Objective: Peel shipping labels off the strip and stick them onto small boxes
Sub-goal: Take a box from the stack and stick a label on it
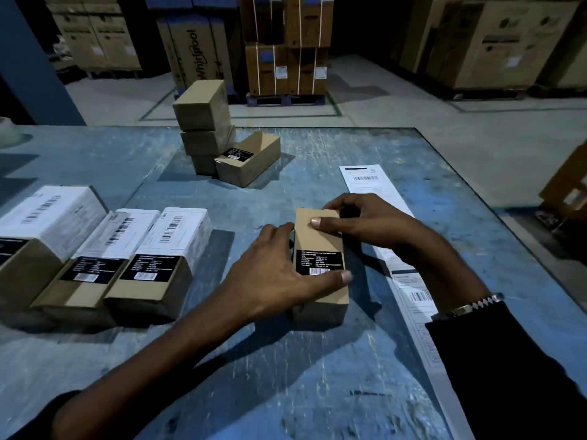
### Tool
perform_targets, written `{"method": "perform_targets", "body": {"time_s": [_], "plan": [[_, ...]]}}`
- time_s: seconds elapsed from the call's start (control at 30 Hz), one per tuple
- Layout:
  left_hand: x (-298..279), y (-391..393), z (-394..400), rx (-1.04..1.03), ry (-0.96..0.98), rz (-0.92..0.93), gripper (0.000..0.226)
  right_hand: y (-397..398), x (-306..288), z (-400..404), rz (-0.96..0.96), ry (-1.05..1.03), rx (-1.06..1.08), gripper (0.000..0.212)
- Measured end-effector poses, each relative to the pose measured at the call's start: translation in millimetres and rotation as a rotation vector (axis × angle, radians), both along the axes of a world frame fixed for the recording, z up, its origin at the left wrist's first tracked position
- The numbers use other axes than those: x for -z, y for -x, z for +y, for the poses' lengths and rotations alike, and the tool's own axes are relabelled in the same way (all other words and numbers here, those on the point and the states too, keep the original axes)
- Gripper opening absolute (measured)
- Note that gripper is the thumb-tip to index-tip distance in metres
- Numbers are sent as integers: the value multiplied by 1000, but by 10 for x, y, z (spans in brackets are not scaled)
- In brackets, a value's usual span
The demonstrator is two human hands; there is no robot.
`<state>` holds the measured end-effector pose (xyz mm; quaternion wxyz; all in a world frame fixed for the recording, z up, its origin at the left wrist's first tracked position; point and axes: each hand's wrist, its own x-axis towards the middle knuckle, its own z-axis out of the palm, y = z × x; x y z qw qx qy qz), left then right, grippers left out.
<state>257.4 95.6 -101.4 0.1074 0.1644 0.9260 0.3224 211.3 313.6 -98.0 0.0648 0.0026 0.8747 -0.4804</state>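
Note:
A small brown box (319, 244) with a black product sticker lies on the blue table (286, 360), in front of me. My left hand (270, 274) grips its left side, thumb across the near top. My right hand (365, 222) holds the far end, thumb pressed on the top face. The white label strip (409, 281) runs along the table to the right of the box, partly under my right forearm. Three boxes (104, 249) with white shipping labels stuck on top stand in a row at the left.
A stack of plain brown boxes (203, 128) stands at the table's far middle, with one more box (251, 160) lying beside it. Large cartons on pallets (286, 49) fill the floor behind. The table's right edge (495, 214) is close to the strip.

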Motion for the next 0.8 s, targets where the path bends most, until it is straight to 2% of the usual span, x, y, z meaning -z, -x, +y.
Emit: {"method": "perform_targets", "body": {"time_s": [0.1, 0.2, 0.27, 0.33, 0.4, 0.5, 0.57, 0.67, 0.8], "plan": [[-14, 20, -11, -19, -17, -24, 112, 7, 1, -5, 38, 35, 20, 36], [-54, 25, -7, -42, -83, -52, 121, -9, -31, 29, 37, 30, 37, 40], [-48, 3, 9, -18, -18, -28, 111, -24, -63, 56, 37, 8, 49, 44], [-40, -16, 20, 66, 129, 27, 101, -56, -100, 87, 13, 4, 29, 47], [-108, -2, -8, 147, 199, 11, 90, -96, -137, 122, -35, -14, -22, 47], [-266, 75, -146, 308, 202, -112, 93, -173, -220, 165, -123, -59, -158, 38], [-318, 133, -261, 414, 202, -138, 87, -231, -287, 186, -186, -70, -273, 35], [-298, 170, -397, 423, 145, -109, 69, -271, -332, 228, -245, -63, -369, 30], [-225, 129, -534, 381, 31, -82, 63, -288, -334, 237, -269, -54, -412, 29]]}}
